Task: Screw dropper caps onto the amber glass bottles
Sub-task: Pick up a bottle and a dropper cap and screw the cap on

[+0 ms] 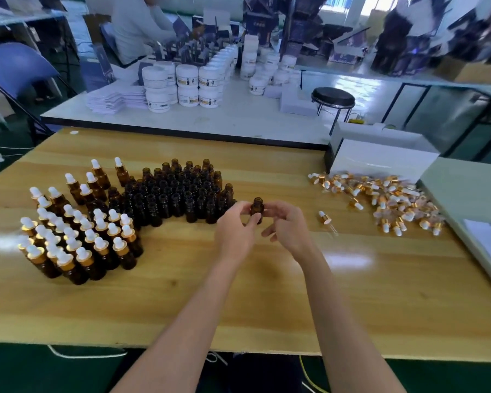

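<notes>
My left hand (234, 229) holds an uncapped amber glass bottle (257, 208) upright above the wooden table (238, 293), thumb and fingers curled round it. My right hand (287, 226) hovers just right of the bottle with fingers loosely spread; whether it touches the bottle I cannot tell. A block of several uncapped amber bottles (176, 191) stands behind my hands. Several capped bottles (77, 231) with white bulbs and gold collars stand at the left. A heap of loose dropper caps (386, 199) lies at the right, and one single cap (325, 217) lies nearer my right hand.
A white box (380, 163) stands behind the cap heap. A pale tray or board (471, 211) borders the table's right edge. Beyond is a white table with white jars (187, 86), a black stool (332, 98), a blue chair (14, 69) and a seated person (136, 26).
</notes>
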